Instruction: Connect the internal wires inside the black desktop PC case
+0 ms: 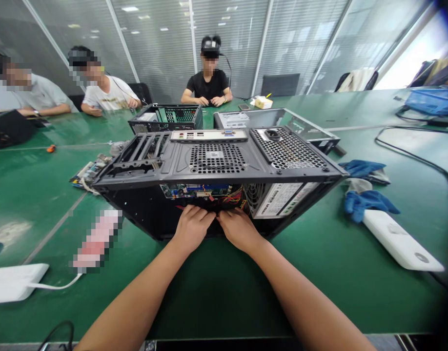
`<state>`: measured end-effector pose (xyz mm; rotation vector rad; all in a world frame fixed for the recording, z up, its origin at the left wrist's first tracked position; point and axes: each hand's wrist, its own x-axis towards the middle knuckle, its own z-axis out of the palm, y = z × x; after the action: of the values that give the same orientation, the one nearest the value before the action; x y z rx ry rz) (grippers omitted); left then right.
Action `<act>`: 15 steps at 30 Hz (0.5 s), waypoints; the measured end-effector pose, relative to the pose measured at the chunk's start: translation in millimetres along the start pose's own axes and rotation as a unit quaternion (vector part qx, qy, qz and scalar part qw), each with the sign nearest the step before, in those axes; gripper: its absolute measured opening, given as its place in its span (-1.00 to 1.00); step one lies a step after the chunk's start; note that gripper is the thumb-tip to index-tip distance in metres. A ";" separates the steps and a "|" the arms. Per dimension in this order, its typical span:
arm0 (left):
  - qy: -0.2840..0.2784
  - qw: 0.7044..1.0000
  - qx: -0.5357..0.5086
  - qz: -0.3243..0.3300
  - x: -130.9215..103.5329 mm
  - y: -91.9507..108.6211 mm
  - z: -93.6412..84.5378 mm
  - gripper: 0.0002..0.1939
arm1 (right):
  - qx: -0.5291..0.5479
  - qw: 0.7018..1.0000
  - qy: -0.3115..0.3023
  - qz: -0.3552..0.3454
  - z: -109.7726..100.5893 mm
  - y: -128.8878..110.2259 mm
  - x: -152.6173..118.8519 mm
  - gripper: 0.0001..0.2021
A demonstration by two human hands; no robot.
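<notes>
A black computer case (136, 207) stands on the table with its back panel facing up and its open side toward me. Inside it show a motherboard (183, 190), a bundle of coloured wires (235, 196) and a power supply (282, 200) with a white label. My left hand (194, 224) is at the opening, knuckles up and fingers curled closed. Close beside it, nearly touching, my right hand (238, 226) is also closed, just below the coloured wires. Both sets of fingertips are hidden, and I cannot make out what they grip.
Two more case frames (165, 114) stand behind. A loose circuit board (88, 173) lies left, near a white power bank (15, 282) cabled to a blurred-out device (97, 239). At right are blue gloves (372, 202) and another white power bank (399, 239). Several people sit across the table.
</notes>
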<state>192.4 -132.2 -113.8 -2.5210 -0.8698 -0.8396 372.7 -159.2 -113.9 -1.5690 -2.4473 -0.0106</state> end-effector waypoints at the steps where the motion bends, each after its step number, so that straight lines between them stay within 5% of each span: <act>1: 0.002 1.000 0.002 -0.001 -0.1 0.6 0.0 -0.72 | 0.000 1.000 -0.003 0.002 -0.2 0.2 -0.1 -0.75; 15: -0.009 1.000 0.002 -0.027 -2.9 3.5 0.5 -0.79 | 0.011 0.999 -0.030 0.009 -5.0 0.8 -0.8 -0.73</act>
<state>193.0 -135.8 -116.5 -2.5146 -0.9476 -0.8322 374.7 -160.1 -109.3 -1.6051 -2.4693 0.0691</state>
